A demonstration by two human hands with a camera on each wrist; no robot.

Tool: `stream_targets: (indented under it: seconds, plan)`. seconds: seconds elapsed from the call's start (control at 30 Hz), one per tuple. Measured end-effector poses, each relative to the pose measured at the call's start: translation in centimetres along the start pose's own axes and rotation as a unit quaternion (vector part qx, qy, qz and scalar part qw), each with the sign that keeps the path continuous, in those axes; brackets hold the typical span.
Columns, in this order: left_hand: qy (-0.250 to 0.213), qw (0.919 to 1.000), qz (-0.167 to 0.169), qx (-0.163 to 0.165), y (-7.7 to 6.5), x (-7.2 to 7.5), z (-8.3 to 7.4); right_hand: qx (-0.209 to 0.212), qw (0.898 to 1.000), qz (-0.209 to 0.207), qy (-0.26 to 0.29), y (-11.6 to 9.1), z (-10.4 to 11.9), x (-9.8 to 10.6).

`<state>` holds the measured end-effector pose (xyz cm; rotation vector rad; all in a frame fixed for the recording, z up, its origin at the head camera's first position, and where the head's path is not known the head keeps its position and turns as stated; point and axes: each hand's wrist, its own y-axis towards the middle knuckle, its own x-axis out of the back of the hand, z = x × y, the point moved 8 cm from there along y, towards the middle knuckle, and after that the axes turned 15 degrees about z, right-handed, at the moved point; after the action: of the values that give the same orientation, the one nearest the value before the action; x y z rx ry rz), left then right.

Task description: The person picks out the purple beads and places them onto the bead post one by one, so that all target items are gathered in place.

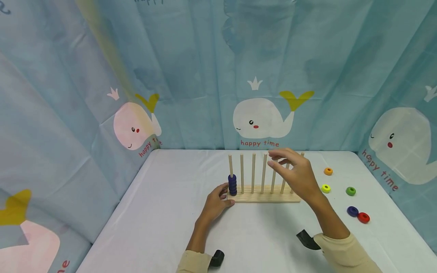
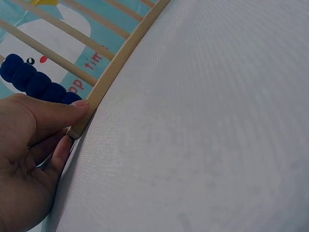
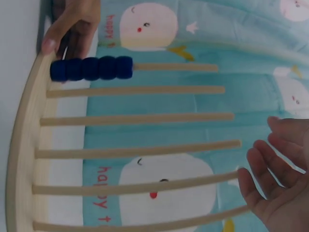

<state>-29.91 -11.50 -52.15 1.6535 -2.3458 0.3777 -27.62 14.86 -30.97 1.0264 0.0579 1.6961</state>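
A wooden peg rack point(image 1: 266, 198) stands on the white table, with a row of several upright pegs. Dark blue beads point(image 1: 232, 185) are stacked on its leftmost peg, and the other pegs carry none that show. With thumb and fingers, my left hand point(image 1: 214, 205) grips the left end of the base point(image 2: 107, 83), beside the blue stack. My right hand point(image 1: 297, 175) is raised around the tops of the pegs towards the right. In the right wrist view its fingers point(image 3: 265, 169) are loosely bent and apart, with nothing between them.
Right of the rack lie loose beads: an orange bead point(image 1: 328, 171), a yellow bead point(image 1: 326, 188), a green bead point(image 1: 351, 191), a dark blue bead point(image 1: 352, 211) and a red bead point(image 1: 363, 217). Behind the table hangs a blue curtain point(image 1: 201, 113) with whale prints.
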Motion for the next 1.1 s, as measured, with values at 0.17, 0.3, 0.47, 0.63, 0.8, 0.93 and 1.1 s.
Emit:
stream_targets:
  seconds: [0.17, 0.3, 0.47, 0.63, 0.8, 0.93, 1.1]
  plan:
    - [-0.004, 1.0, 0.001, 0.005, 0.0, 0.1, 0.0, -0.017, 1.0, -0.009, -0.004, -1.4, -1.3, 1.1]
    - [-0.001, 1.0, 0.001, 0.007, 0.0, 0.1, 0.0, -0.028, 0.999, -0.014, -0.002, -2.4, -2.1, 2.2]
    - [0.009, 0.9999, 0.004, -0.004, -0.1, 0.0, -0.3, -0.046, 0.999, -0.018, -0.017, -3.9, -3.4, 3.2]
    - [0.009, 0.9999, 0.004, -0.006, -0.1, 0.0, -0.3, -0.074, 0.997, -0.021, -0.032, -5.7, -4.9, 4.0]
    - [0.011, 0.9999, 0.004, -0.007, -0.1, 0.1, -0.4, -0.113, 0.992, -0.016, -0.043, -7.3, -6.3, 4.4]
    - [0.012, 0.9999, 0.004, -0.005, -0.1, 0.1, -0.3, -0.138, 0.989, -0.011, -0.054, -8.7, -7.4, 4.9]
    - [0.014, 0.9999, 0.004, -0.007, 0.0, 0.1, -0.2, -0.168, 0.983, -0.01, -0.071, -10.5, -8.7, 5.8]
